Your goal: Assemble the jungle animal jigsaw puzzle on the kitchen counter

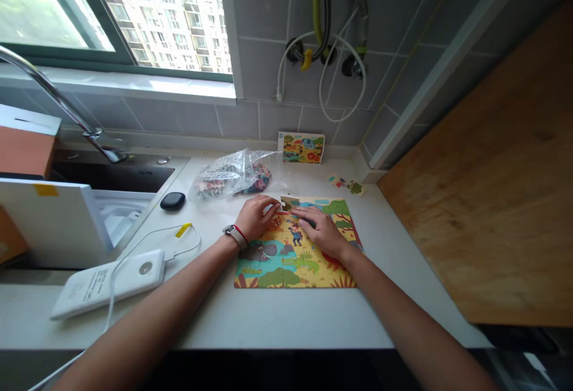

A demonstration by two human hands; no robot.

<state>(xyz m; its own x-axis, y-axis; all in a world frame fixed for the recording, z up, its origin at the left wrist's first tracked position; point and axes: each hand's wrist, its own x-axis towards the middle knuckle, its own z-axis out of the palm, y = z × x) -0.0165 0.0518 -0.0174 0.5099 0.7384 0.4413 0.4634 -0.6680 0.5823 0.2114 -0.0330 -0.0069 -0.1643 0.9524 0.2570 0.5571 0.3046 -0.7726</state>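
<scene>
A jigsaw puzzle with jungle animals (286, 262) lies flat on the white counter, its upper left part partly covered by my hands. My left hand (257, 219), with a watch on the wrist, has its fingers closed at the left edge of a brown-green puzzle piece (290, 202) by the puzzle's top edge. Whether that piece lies flat or is tilted, I cannot tell. Over the upper middle of the puzzle rests my right hand (326, 234), fingers stretched out toward the same piece. Several loose puzzle pieces (356, 187) lie behind the puzzle at the right.
Behind the hands sit a clear plastic bag (237, 173) of colourful pieces and a picture card (302, 148) against the wall. To the left are a black case (172, 201), a white power bank (111, 280) with a cable, and a sink (152, 179). A wooden panel (492, 188) bounds the right.
</scene>
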